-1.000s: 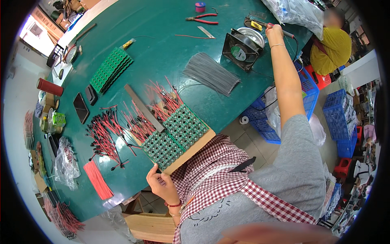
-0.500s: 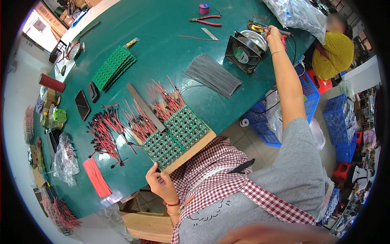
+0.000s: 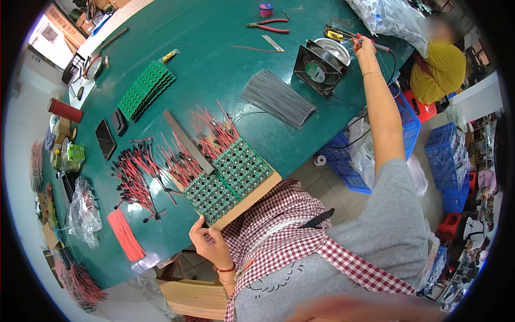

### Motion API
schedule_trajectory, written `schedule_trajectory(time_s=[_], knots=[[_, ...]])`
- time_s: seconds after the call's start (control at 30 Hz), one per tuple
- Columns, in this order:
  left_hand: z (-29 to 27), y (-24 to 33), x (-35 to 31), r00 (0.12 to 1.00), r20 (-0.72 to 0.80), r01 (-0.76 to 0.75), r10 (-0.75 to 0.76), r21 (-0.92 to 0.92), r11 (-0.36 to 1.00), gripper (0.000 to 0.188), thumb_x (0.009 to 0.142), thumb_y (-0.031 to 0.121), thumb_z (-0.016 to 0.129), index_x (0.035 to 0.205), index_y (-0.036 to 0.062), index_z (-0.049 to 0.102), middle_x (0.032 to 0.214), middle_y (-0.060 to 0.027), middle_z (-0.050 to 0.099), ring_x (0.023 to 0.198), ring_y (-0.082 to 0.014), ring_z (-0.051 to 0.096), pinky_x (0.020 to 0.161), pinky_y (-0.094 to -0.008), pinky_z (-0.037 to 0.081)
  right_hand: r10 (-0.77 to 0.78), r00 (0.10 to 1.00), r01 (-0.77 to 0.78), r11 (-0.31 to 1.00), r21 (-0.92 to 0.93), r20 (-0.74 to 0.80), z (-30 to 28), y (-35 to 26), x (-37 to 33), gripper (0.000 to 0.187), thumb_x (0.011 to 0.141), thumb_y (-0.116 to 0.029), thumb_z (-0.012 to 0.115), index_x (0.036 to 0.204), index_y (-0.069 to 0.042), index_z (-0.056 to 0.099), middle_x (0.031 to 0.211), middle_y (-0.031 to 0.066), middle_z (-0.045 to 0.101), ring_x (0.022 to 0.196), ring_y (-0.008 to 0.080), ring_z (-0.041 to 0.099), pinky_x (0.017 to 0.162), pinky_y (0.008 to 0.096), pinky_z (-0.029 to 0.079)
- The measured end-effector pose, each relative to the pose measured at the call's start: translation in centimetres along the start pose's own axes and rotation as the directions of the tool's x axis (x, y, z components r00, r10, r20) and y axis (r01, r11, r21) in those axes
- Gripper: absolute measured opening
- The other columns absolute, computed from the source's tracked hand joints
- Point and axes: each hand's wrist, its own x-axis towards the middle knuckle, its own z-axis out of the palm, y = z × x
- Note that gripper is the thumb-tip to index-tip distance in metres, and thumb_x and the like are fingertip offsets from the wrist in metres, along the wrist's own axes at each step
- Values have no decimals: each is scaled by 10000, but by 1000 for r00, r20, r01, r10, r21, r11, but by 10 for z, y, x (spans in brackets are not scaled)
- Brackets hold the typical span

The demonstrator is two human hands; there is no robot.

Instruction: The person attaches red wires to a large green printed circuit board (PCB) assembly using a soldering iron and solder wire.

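Note:
At the far right of the table, my right hand is closed round a soldering iron with a dark handle and cord. Its tip side points toward a yellow-handled tool by a round metal dish. My left hand pinches the near left corner of a brown cardboard base. On that base lie two panels of green circuit boards. Red wires fan out from their far side. A flat metal bar lies across the wires, its near end at the panels.
A square black fan stands beside the dish. Grey wires, stacked green boards, red wires, a phone and red-handled pliers lie on the green table. A person in yellow sits beyond the right edge.
My right hand has shifted slightly right and down along the soldering iron, whose handle angle has changed. My left hand stays at the cardboard corner. The whole view has slid slightly.

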Motion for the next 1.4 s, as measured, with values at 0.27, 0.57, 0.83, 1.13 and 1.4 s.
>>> schedule_trajectory(time_s=[0.27,0.57,0.83,1.13,1.4], knots=[[-10,-9,-12,1000,-6,3,-3,-19,1000,77,789,-98,526,854,-59,514,1096,-172,661,842,-251,588,818,-336,473,-228,826,155,971,181,515,-37,-23,-97,156,906,-145,655,912,5,609,633,66,609,457,114,516,425,219,411],[-9,-17,17,990,95,-88,102,-143,986,96,782,-60,584,798,-4,508,1156,-178,653,1001,-334,605,859,-390,483,-397,446,487,860,154,802,-141,23,-391,278,958,-184,583,1055,76,595,872,157,608,630,126,485,574,244,398],[-13,-26,18,950,122,-267,287,-161,950,179,748,-76,610,837,20,488,1143,-169,665,1095,-357,613,897,-415,495,20,7,692,722,-19,1000,-143,115,-503,285,788,-45,742,1057,-2,660,887,147,660,713,184,618,635,287,490],[-13,-32,16,952,68,-281,298,-189,941,183,757,-69,610,818,34,471,1105,-157,688,1059,-325,664,864,-392,529,-95,-232,784,571,244,968,-132,141,-535,289,664,55,707,939,6,633,674,136,632,544,234,629,486,301,492],[-7,-29,17,957,40,-276,288,-184,943,188,760,-63,618,816,43,473,1037,-137,701,1022,-310,680,845,-387,532,-62,-293,811,513,282,954,-124,140,-536,291,671,53,705,948,6,628,665,133,627,531,238,623,473,301,490]])
